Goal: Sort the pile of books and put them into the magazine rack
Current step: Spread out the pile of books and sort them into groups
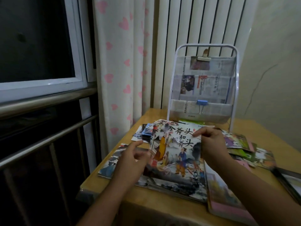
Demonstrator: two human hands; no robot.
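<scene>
Probably home: heart-print curtain (120, 62), radiator (195, 22).

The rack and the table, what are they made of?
The magazine rack looks like white-painted metal tube, bent smoothly round the top, with see-through mesh or plastic pockets; newspapers show through them. The table looks like pale wood with a glossy finish, though it could be laminate.

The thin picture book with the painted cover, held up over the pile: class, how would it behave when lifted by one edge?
The thin picture book would probably flop, since it looks only a few pages thick. It seems light: the right hand pinches just its top edge. Its cover may be glossy, so possibly slippery.
</scene>
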